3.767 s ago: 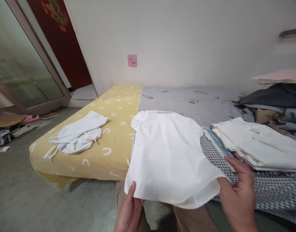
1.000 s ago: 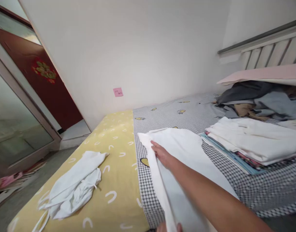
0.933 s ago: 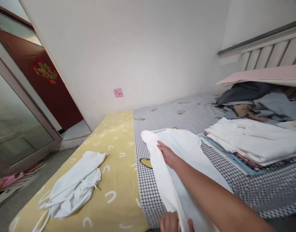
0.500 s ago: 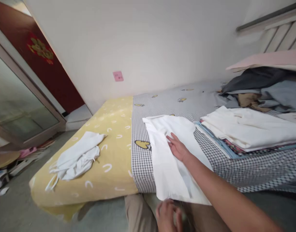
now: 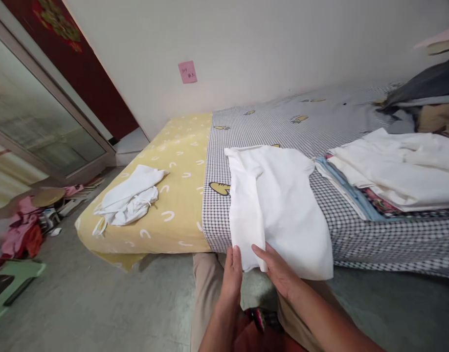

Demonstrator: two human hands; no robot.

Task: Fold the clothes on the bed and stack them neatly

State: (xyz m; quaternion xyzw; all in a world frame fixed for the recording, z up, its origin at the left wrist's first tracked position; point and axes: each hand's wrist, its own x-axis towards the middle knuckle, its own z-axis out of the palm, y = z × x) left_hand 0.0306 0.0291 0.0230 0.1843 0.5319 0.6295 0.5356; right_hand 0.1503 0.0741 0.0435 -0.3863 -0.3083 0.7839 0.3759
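Observation:
A white shirt [image 5: 290, 210] lies on the checked part of the bed, its left side folded over into a long strip. Its lower hem hangs past the bed's front edge, over my legs. At the strip's lower left corner, my left hand [image 5: 232, 274] grips the cloth with its fingers close together. My right hand [image 5: 278, 269] holds the strip's lower right corner, thumb on top and the other fingers partly hidden by fabric.
On the right stands a stack of folded clothes [image 5: 400, 171], white on top, with dark clothes [image 5: 426, 83] behind. A crumpled white garment [image 5: 131, 195] lies on the yellow bedsheet [image 5: 184, 195]. A green stool [image 5: 17, 283] and several items occupy the floor at left.
My right hand has moved from the shirt's upper middle down to its lower edge. My left hand has come up to the hem. The folded strip looks narrower, and the view has tilted down.

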